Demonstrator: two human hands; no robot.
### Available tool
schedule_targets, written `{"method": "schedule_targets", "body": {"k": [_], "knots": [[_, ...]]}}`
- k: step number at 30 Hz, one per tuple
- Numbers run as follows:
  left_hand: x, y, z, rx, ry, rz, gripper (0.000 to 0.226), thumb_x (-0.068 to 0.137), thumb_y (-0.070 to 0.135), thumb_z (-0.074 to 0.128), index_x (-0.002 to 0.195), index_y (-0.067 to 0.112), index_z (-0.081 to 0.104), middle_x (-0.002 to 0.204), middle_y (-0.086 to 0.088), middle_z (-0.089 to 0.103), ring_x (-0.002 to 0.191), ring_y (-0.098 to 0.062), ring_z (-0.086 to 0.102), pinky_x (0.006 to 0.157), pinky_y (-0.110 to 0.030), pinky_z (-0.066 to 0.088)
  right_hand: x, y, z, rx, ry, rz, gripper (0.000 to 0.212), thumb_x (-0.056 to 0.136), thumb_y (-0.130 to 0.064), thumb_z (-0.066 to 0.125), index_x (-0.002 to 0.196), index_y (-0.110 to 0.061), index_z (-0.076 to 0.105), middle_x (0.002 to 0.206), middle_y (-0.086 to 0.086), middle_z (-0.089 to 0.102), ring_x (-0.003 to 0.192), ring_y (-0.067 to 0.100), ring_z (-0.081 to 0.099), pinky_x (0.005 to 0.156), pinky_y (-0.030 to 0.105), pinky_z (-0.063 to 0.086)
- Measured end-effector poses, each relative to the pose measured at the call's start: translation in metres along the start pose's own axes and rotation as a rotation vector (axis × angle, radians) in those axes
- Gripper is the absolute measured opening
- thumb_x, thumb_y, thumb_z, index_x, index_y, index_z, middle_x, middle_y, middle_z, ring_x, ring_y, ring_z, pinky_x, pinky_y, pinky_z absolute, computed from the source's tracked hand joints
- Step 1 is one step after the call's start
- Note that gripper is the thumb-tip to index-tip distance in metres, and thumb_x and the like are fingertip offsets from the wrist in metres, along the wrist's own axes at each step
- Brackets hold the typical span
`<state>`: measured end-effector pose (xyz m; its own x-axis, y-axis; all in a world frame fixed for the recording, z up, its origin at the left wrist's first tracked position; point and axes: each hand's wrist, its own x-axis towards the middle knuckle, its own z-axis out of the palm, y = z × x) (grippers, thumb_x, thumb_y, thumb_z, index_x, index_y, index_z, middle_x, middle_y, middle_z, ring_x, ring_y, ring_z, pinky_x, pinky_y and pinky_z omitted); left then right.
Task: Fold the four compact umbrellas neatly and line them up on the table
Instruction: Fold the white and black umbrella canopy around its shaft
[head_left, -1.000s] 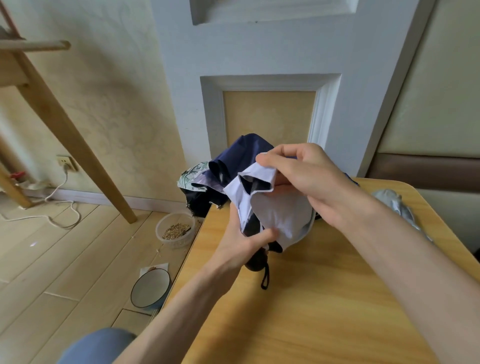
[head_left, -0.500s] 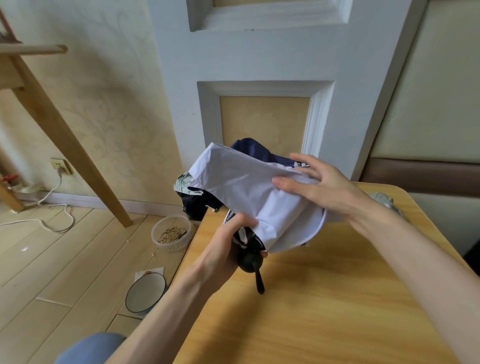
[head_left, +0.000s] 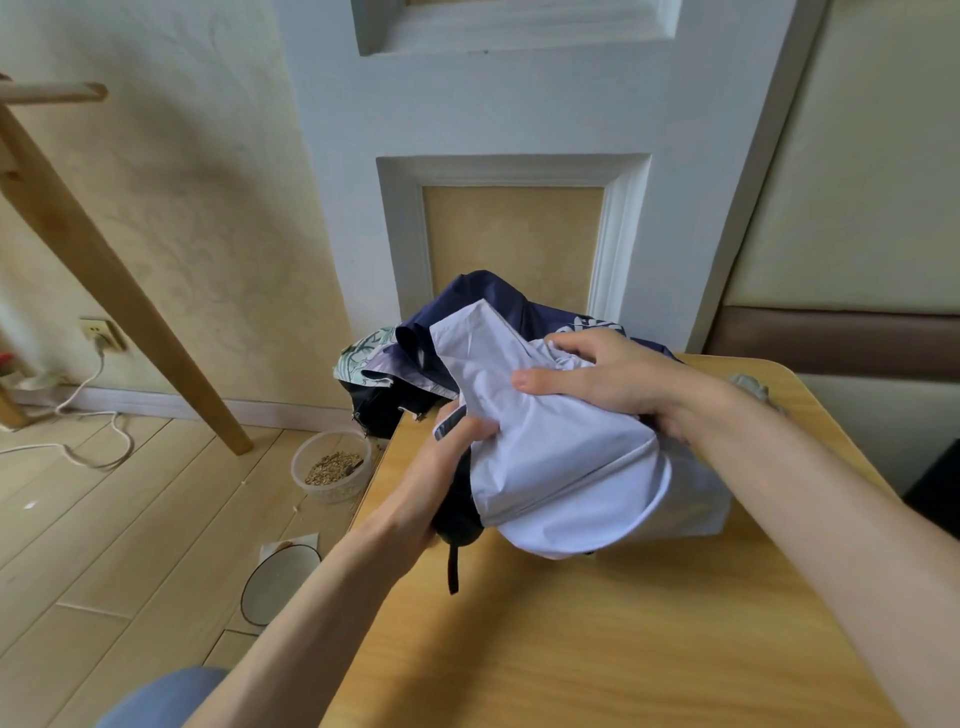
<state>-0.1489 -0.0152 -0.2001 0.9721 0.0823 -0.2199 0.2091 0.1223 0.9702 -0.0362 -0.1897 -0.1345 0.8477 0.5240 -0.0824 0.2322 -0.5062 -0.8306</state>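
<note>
Swinging across from the left, the pale flap is now lying wrapped over the umbrella (head_left: 561, 467) instead of standing spread. The right hand (head_left: 602, 379) is closing on top of it, thumb and fingers clamping the cloth. The left hand (head_left: 447, 467) is gripping the shaft just above the handle (head_left: 460, 527), its thumb pinning a fabric edge. The umbrella is sitting between both hands, over the table (head_left: 597, 649). Pleats are probably being gathered, with strapping not yet done. A heap (head_left: 488, 301) of others is lying beyond the hands.
</note>
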Motion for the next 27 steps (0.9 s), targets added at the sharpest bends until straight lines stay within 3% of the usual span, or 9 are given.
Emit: {"method": "schedule_targets", "body": {"k": [2, 4, 6, 8, 10, 14, 20, 23, 27], "knots": [[0.006, -0.006, -0.006, 0.062, 0.148, 0.124, 0.074, 0.095, 0.056, 0.064, 0.159, 0.036, 0.032, 0.132, 0.009, 0.064, 0.107, -0.003, 0.068, 0.086, -0.026, 0.054, 0.001, 0.002, -0.002, 0.026, 0.022, -0.022, 0.059, 0.075, -0.057, 0.086, 0.125, -0.031, 0.073, 0.126, -0.013, 0.073, 0.113, 0.010, 0.070, 0.101, 0.032, 0.055], [0.003, -0.009, -0.012, 0.271, 0.411, 0.412, 0.082, 0.094, 0.058, 0.061, 0.162, 0.039, 0.020, 0.144, 0.009, 0.052, 0.130, -0.007, 0.056, 0.103, -0.033, 0.048, 0.001, 0.004, -0.005, 0.053, 0.089, -0.030, 0.030, 0.083, -0.047, 0.085, 0.106, -0.031, 0.076, 0.104, -0.011, 0.077, 0.098, 0.010, 0.072, 0.082, 0.024, 0.056], [-0.003, -0.007, -0.016, 0.589, 0.554, 0.837, 0.072, 0.094, 0.043, 0.065, 0.158, 0.026, 0.036, 0.148, 0.003, 0.048, 0.136, -0.018, 0.052, 0.107, -0.040, 0.048, 0.006, 0.010, -0.009, 0.063, 0.165, -0.034, 0.020, 0.085, -0.043, 0.085, 0.095, -0.028, 0.075, 0.090, -0.013, 0.076, 0.088, 0.009, 0.071, 0.069, 0.020, 0.051], [-0.004, -0.015, -0.013, 0.863, 0.405, 1.032, 0.069, 0.095, 0.046, 0.071, 0.154, 0.021, 0.047, 0.150, 0.001, 0.047, 0.139, -0.020, 0.050, 0.107, -0.042, 0.050, 0.011, 0.012, -0.009, 0.035, 0.193, -0.016, 0.024, 0.084, -0.044, 0.086, 0.096, -0.027, 0.075, 0.091, -0.013, 0.075, 0.089, 0.010, 0.070, 0.071, 0.021, 0.052], [-0.001, -0.025, -0.003, 1.028, 0.232, 0.855, 0.091, 0.089, 0.075, 0.065, 0.163, 0.032, 0.032, 0.160, 0.007, 0.035, 0.133, -0.015, 0.054, 0.095, -0.038, 0.058, 0.012, 0.008, -0.006, -0.011, 0.170, 0.015, 0.044, 0.082, -0.051, 0.086, 0.117, -0.027, 0.074, 0.114, -0.013, 0.073, 0.103, 0.011, 0.068, 0.089, 0.027, 0.054], [0.003, -0.044, 0.005, 1.055, 0.305, 0.701, 0.102, 0.080, 0.093, 0.052, 0.163, 0.049, 0.012, 0.165, 0.012, 0.027, 0.107, -0.023, 0.068, 0.072, -0.042, 0.060, 0.012, 0.001, -0.003, 0.038, 0.103, 0.029, 0.081, 0.080, -0.053, 0.087, 0.149, -0.023, 0.057, 0.138, -0.019, 0.051, 0.119, 0.008, 0.056, 0.100, 0.026, 0.044], [0.003, -0.041, 0.010, 0.575, 0.227, 0.637, 0.100, 0.070, 0.074, 0.081, 0.154, 0.062, 0.028, 0.133, 0.021, 0.064, 0.099, -0.015, 0.073, 0.081, -0.039, 0.062, 0.005, -0.014, -0.008, 0.029, 0.002, 0.022, 0.023, 0.082, -0.049, 0.087, 0.093, -0.034, 0.073, 0.103, -0.019, 0.071, 0.094, 0.003, 0.070, 0.087, 0.025, 0.057], [0.003, -0.045, 0.018, 0.377, 0.228, 0.625, 0.088, 0.075, 0.066, 0.077, 0.153, 0.054, 0.039, 0.138, 0.038, 0.055, 0.122, 0.008, 0.060, 0.089, -0.012, 0.052, 0.009, -0.020, -0.007, 0.025, 0.028, 0.038, 0.031, 0.085, -0.047, 0.084, 0.099, -0.018, 0.082, 0.104, -0.002, 0.080, 0.093, 0.010, 0.075, 0.094, 0.033, 0.058], [0.004, -0.045, 0.030, 0.171, 0.288, 0.581, 0.077, 0.083, 0.056, 0.082, 0.152, 0.041, 0.050, 0.134, 0.041, 0.059, 0.126, 0.015, 0.055, 0.091, -0.005, 0.047, 0.013, -0.024, -0.002, 0.019, 0.050, 0.010, 0.054, 0.087, -0.059, 0.078, 0.105, -0.008, 0.079, 0.096, 0.006, 0.079, 0.089, 0.019, 0.074, 0.087, 0.034, 0.056]]}}
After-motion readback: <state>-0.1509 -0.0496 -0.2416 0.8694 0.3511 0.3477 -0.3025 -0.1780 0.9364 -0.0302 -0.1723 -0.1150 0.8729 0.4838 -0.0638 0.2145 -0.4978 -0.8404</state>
